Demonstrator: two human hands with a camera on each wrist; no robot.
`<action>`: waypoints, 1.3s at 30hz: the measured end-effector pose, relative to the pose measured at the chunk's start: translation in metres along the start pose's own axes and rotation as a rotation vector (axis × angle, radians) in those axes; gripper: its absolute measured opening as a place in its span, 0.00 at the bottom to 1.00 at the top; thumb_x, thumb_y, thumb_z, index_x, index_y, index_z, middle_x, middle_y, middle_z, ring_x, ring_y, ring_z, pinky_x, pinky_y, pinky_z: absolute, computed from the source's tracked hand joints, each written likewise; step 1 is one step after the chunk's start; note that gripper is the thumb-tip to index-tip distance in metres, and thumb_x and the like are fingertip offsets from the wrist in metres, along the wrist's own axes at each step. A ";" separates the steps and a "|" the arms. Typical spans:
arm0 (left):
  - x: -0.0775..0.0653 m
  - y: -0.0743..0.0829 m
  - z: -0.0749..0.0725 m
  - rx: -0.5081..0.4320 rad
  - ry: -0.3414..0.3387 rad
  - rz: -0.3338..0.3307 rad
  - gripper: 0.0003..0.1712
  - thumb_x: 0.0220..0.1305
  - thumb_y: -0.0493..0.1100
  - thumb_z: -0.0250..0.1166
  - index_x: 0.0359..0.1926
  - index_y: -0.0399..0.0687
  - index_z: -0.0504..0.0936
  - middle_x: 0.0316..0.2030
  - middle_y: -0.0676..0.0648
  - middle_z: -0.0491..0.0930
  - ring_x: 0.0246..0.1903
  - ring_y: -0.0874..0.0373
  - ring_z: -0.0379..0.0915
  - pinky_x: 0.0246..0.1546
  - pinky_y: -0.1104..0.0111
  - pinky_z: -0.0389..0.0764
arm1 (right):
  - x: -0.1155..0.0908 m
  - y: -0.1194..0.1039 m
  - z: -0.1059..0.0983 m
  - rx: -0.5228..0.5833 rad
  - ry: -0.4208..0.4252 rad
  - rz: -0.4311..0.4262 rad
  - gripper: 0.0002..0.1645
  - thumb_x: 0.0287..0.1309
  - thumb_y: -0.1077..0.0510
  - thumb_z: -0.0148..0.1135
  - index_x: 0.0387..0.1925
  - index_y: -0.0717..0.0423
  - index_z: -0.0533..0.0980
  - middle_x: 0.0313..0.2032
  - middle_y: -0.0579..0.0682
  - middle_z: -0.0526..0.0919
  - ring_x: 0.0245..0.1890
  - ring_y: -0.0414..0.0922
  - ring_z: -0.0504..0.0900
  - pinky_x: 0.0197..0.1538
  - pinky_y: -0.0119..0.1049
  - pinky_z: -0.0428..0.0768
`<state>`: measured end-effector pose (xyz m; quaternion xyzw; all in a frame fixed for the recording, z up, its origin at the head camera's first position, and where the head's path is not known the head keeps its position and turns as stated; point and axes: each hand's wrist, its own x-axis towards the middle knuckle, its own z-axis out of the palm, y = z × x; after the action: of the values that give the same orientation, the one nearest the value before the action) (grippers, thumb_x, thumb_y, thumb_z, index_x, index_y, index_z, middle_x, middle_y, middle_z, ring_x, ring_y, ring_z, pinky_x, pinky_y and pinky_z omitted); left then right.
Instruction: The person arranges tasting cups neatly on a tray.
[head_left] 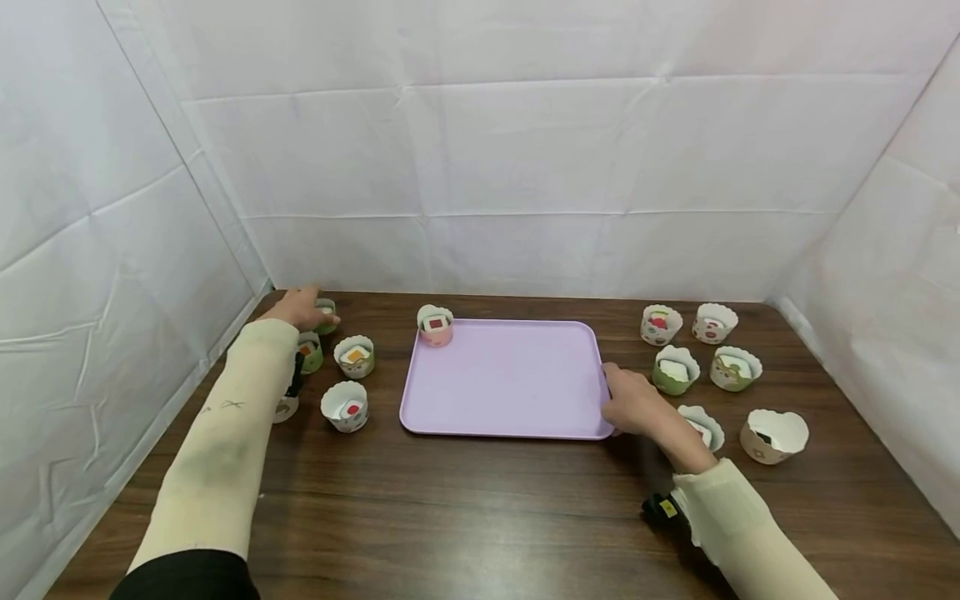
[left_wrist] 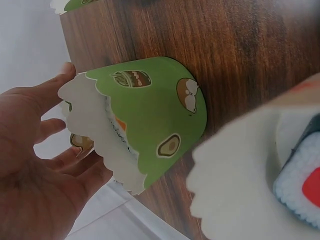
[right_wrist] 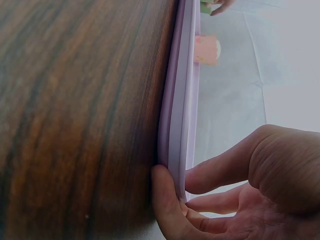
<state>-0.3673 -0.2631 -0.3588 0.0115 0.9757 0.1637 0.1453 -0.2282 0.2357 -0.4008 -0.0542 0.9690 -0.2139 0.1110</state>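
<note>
Apparently picking up, the left hand (head_left: pixel 297 308) is touching a green cup (head_left: pixel 326 304) by the desk's (head_left: pixel 450 517) far-left corner, closure unclear; the right hand (head_left: pixel 636 404) is pinching the tray's (head_left: pixel 510 379) right edge. Lifting likely calls for gentleness.

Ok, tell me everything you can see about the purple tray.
The tray is plain light purple, rectangular with rounded corners and a low raised rim, and looks like plastic. It lies on the brown table, near the far edge. A pink cup stands in the tray's far left corner; the right hand grips its right edge.
</note>
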 end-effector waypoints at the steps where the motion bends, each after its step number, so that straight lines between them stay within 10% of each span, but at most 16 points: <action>1: 0.000 0.000 0.000 0.003 -0.002 -0.006 0.45 0.69 0.52 0.56 0.73 0.33 0.44 0.69 0.21 0.41 0.67 0.24 0.42 0.64 0.35 0.59 | 0.000 0.000 0.000 0.000 -0.001 0.000 0.40 0.50 0.70 0.51 0.67 0.74 0.54 0.59 0.73 0.70 0.44 0.56 0.78 0.26 0.32 0.81; 21: 0.004 -0.003 -0.001 0.009 -0.022 0.063 0.40 0.69 0.47 0.53 0.72 0.33 0.48 0.68 0.24 0.52 0.66 0.27 0.50 0.63 0.38 0.64 | 0.000 -0.001 0.000 0.007 -0.007 0.003 0.41 0.50 0.69 0.51 0.67 0.74 0.53 0.60 0.73 0.69 0.45 0.56 0.77 0.26 0.33 0.81; 39: 0.003 0.014 -0.002 -0.016 0.234 0.255 0.35 0.60 0.55 0.59 0.64 0.42 0.69 0.57 0.32 0.73 0.48 0.38 0.70 0.44 0.49 0.77 | -0.001 -0.001 -0.001 0.007 0.003 -0.005 0.41 0.49 0.70 0.50 0.67 0.74 0.54 0.59 0.74 0.69 0.44 0.56 0.78 0.25 0.32 0.81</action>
<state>-0.3708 -0.2499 -0.3530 0.1151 0.9752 0.1886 0.0091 -0.2269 0.2349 -0.3995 -0.0561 0.9682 -0.2178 0.1092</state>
